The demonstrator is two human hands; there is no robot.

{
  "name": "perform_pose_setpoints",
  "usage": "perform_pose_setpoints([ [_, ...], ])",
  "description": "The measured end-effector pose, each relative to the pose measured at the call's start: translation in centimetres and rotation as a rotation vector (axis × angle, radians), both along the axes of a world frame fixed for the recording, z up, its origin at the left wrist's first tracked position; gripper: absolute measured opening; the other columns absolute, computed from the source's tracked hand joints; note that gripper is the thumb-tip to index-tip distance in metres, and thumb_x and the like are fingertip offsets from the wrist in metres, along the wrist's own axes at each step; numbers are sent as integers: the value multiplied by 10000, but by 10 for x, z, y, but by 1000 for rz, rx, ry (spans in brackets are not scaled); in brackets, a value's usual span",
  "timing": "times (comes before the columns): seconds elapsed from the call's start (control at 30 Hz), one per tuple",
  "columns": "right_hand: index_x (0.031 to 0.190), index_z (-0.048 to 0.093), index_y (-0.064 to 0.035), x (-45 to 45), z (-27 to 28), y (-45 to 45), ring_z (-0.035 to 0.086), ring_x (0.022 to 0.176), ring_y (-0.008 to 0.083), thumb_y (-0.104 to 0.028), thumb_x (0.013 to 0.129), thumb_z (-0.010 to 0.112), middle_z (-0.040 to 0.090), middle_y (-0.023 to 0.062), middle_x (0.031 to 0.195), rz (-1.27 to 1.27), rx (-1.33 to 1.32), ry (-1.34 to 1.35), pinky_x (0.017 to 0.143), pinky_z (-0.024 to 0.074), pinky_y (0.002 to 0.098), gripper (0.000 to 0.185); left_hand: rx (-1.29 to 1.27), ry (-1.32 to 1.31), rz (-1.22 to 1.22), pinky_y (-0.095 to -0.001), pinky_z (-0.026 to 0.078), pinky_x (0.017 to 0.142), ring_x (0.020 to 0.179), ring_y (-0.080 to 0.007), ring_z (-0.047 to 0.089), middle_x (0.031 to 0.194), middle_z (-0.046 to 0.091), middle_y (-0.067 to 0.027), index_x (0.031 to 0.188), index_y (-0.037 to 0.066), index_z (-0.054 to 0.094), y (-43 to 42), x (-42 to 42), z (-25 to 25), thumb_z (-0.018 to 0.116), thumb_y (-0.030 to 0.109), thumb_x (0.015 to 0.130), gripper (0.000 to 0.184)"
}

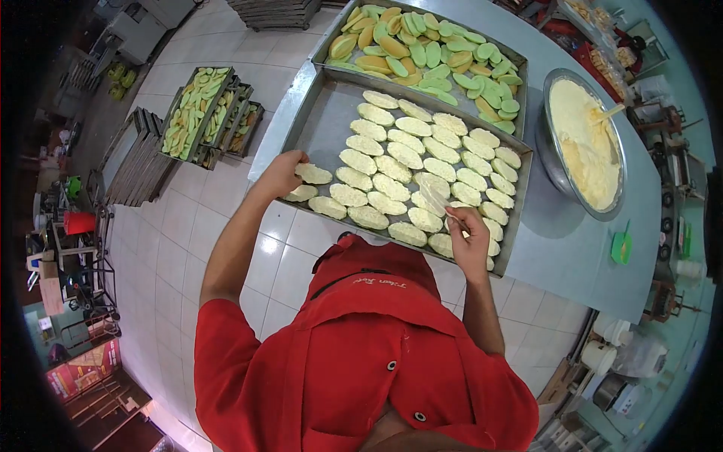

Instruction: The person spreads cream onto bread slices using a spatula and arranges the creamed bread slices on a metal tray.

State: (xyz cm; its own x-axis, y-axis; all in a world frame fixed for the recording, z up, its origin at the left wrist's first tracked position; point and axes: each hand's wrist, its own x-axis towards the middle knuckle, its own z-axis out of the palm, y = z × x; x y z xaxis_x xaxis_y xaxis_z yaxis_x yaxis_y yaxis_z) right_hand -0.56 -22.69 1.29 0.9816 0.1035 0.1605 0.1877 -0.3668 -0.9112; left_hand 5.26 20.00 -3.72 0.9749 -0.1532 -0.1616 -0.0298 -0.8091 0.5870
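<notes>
Coated oval: A pale, crumbly-looking oval piece (pixel 314 174) lay at the left front corner of the near tray (pixel 324 105), close against a neighbouring oval.
Left grip: The left hand (pixel 286 175) was at that corner, its fingertips meeting the oval's outer end; whether they pinched the piece or merely rested against it, one could not tell.
Right grip: The right hand (pixel 468 230) pinched a thin, translucent spreader (pixel 434 197) between thumb and fingers, its blade angled over the ovals.
Rows: More coated ovals lined the near tray in slanting rows, many almost touching.
Risk, coating: With so little room between pieces, a low sweep of the spreader or a dragging wrist could have smeared tops or nudged ovals out of line.
Risk, corner: A clumsy release by the left fingers could have overlapped the two corner ovals.
Risk, tray: The near tray's front edge appeared to reach the lip of the desk (pixel 602 252), so a leaning body might have shoved it askew.
Beyond: A far tray (pixel 329 38) held uncoated green and tan ovals.
At right: A metal bowl (pixel 553 169) held pale yellow cream (pixel 584 143), near a small green container (pixel 621 247).
Floor: Loaded trays (pixel 215 113) stood at left.
</notes>
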Motion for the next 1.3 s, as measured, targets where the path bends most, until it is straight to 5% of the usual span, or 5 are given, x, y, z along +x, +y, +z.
perform_pose_setpoints([
  [0.47, 1055, 636, 17, -6, 5, -6, 587, 886, 106, 34, 894, 577, 599, 63, 988, -21, -22, 18, 778, 478, 221, 173, -74, 82, -59, -359, 508, 778, 866, -294, 631, 979, 640, -164, 1081, -7, 594, -1, -1, 12, 665, -6, 688, 399],
  [0.57, 1042, 675, -9, -5, 10, -21, 607, 836, 153, 16, 879, 595, 639, 90, 968, -135, -10, 30, 701, 483, 258, 183, 0, -127, -121, -388, 492, 850, 959, -330, 617, 1016, 629, -185, 1076, -5, 587, -6, 15, 33, 716, 27, 700, 399],
  [0.77, 1070, 663, -7, 2, 10, -72, 605, 874, 142, -1, 895, 588, 631, 82, 990, -231, 37, 30, 728, 493, 257, 190, -12, -361, -159, -416, 488, 823, 954, -346, 612, 977, 640, -155, 986, 29, 602, -84, 98, 83, 673, 78, 786, 218],
  [1.0, 1063, 656, 2, 5, 22, -135, 609, 875, 137, 15, 883, 586, 636, 75, 970, -333, 66, -23, 762, 484, 252, 193, -132, -292, -274, -427, 503, 748, 853, -349, 635, 897, 666, -131, 945, 37, 624, -208, 218, 54, 638, 122, 823, 149],
  [1.3, 1057, 650, -5, 32, 67, -262, 637, 711, 210, 12, 880, 587, 651, 137, 846, -576, -403, -205, 654, 512, 319, 188, 528, -164, -502, -426, 526, 814, 946, -299, 653, 985, 692, -104, 998, 114, 669, -281, 310, -4, 697, 107, 714, 285],
])
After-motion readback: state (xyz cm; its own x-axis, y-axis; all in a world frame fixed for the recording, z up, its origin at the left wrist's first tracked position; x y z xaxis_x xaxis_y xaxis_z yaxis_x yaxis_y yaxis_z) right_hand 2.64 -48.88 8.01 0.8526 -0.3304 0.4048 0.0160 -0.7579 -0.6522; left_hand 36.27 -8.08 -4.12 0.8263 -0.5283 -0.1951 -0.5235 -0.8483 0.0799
